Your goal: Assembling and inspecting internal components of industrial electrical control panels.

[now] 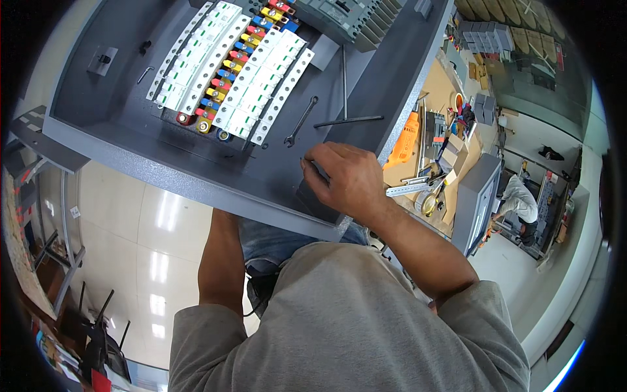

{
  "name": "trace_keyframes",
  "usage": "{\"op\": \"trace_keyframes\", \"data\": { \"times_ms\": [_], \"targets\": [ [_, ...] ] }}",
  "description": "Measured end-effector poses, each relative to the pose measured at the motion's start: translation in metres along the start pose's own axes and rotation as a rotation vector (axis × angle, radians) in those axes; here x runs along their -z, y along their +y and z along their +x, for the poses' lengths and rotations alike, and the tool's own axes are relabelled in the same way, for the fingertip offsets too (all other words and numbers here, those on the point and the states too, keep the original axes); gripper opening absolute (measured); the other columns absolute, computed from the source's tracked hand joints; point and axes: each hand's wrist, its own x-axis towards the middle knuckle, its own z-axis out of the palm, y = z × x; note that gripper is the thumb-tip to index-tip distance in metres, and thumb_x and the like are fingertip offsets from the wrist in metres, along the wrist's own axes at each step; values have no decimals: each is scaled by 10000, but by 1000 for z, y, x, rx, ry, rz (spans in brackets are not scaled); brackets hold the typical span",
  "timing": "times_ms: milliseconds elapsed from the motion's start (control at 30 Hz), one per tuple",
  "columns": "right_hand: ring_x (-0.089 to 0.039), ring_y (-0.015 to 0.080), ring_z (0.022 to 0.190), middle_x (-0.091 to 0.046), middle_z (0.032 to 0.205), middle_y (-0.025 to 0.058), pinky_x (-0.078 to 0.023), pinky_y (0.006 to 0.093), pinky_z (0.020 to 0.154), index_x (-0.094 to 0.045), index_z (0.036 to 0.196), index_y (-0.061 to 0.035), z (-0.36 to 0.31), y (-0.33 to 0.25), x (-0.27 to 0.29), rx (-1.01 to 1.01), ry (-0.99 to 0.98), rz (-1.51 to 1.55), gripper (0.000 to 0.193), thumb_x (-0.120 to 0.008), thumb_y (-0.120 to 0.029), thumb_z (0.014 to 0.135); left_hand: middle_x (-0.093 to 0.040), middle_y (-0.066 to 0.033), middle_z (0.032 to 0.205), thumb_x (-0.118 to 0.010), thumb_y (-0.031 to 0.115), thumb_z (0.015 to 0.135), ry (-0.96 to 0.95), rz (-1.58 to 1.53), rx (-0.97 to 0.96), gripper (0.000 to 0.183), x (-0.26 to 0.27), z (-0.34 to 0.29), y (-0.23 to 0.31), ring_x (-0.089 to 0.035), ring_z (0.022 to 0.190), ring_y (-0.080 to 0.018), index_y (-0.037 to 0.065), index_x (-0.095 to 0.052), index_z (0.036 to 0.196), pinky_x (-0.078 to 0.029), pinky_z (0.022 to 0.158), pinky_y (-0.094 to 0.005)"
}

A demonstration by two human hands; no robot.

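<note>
Grey short-sleeve tee, blue jeans; forearms bare, no gloves, no watch visible.

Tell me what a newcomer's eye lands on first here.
First, the rows of white breakers with red, yellow and blue terminals inside the grey panel box. Next, the right hand resting on the box's near corner, a wrench lying just beyond it.

One grey panel box (130,140) lies open. Inside it are two rows of white breakers (196,55), one spanner (300,121), two thin rods (348,121) and one small hex key (144,74). One hand (346,179) is in view on the box corner. One orange drill (406,140) lies on the desk (437,81). One other person (522,206) bends further off.
</note>
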Motion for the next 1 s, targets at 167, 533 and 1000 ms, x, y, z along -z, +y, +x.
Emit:
{"op": "trace_keyframes", "data": {
  "times_ms": [167,533,1000],
  "targets": [
    [-653,271,647,-633,717,71,-507,386,561,-626,857,-85,0,0,1,7,4,11,119,-736,-114,824,-609,-120,1269,-465,254,1048,-9,-11,-4,381,3,2,7,-591,1149,-239,45,-529,1360,-498,981,-386],
    [-656,265,650,-644,733,68,-513,378,566,-639,860,-83,0,1,1,1,-1,10,111,-737,-125,829,-604,-121,1277,-466,257,1049,-31,-27,-16,385,8,-9,1,-585,1160,-240,47,-526,1365,-492,990,-387],
    [-652,254,635,-634,716,64,-512,372,555,-638,856,-84,-1,2,1,9,12,37,110,-737,-122,830,-598,-122,1288,-467,260,1049,-54,-47,-36,390,7,-13,-1,-577,1174,-243,49,-521,1372,-483,1002,-389]
  ]
}}
